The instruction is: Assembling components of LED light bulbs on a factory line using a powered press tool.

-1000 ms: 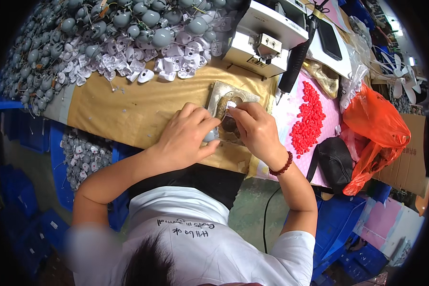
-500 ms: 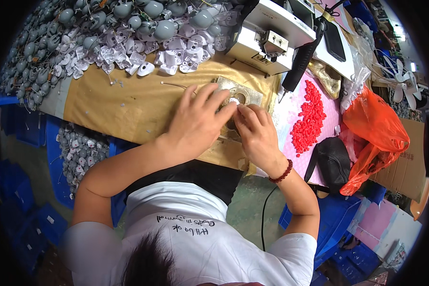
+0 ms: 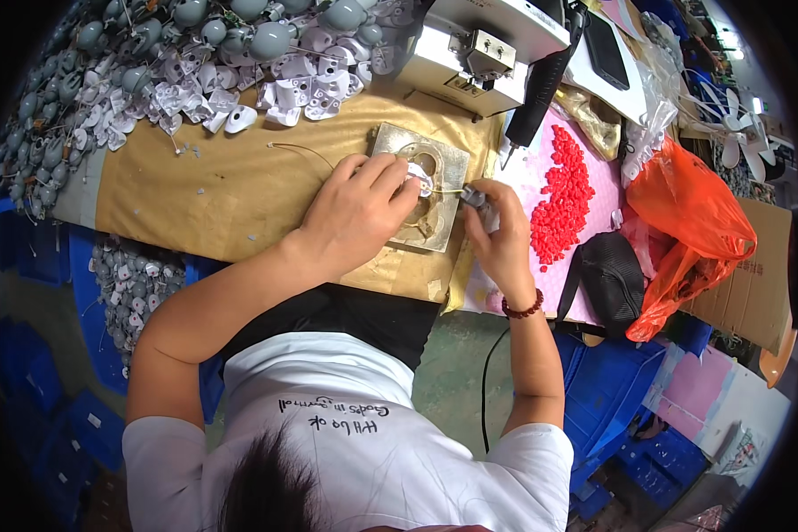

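My left hand (image 3: 363, 208) is closed, its fingertips pressing a small white plastic part (image 3: 419, 180) against the metal fixture plate (image 3: 450, 164) with round recesses. A thin cable (image 3: 303, 147) runs out to the left from beneath that hand. Beyond the plate's right edge, my right hand (image 3: 504, 239) pinches a small dark grey part (image 3: 473, 197) between thumb and fingers. A short pale wire (image 3: 447, 190) stretches from the grey part toward the white one. The fingers of my left hand partly hide the white part.
A white machine (image 3: 470, 62) stands behind the plate, and a black pen-like tool (image 3: 534, 102) hangs beside it. Red plastic bits (image 3: 560, 199) lie in a pile on the right, near a black pouch (image 3: 614, 279) and an orange bag (image 3: 692, 213). Grey and white parts (image 3: 266, 80) are heaped at the back left.
My right hand has moved right, away from my left, and the grey part with its wire now shows. My left hand stays at the plate. The whole view has shifted slightly.
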Demonstrator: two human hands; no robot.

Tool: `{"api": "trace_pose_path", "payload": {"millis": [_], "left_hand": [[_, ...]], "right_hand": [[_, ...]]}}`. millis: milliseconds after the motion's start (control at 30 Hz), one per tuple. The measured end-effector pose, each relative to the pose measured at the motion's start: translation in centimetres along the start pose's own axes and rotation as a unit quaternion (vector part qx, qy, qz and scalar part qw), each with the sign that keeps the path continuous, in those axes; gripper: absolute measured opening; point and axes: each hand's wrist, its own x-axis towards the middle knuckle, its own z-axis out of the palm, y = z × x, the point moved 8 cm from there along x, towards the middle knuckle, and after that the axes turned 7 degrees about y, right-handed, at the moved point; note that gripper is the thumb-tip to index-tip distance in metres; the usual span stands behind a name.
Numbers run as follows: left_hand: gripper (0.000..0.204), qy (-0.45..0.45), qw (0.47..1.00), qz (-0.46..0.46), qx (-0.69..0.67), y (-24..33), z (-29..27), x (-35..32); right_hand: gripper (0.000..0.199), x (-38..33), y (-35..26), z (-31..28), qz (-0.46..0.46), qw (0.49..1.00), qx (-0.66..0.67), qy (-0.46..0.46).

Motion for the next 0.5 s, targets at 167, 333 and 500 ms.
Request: {"api": "trace_pose_path", "payload": {"millis": [167, 333, 500], "left_hand": [[0.033, 0.013, 1.0, -0.001, 0.001, 0.0, -0.2, -0.1], [0.031, -0.014, 1.0, -0.003, -0.009, -0.2, 0.0, -0.1], [0.03, -0.035, 0.999, -0.001, -0.037, -0.8, 0.2, -0.1]], "right_hand": [[0.028, 1.2, 0.8, 0.5, 0.01, 0.976, 0.15, 0.155], [0.038, 3.3, 0.1, 4.3, 0.206, 0.752, 0.625, -0.013], [0.046, 3.8, -1.0, 4.9, 0.234, 0.771, 0.571, -0.161]]}}
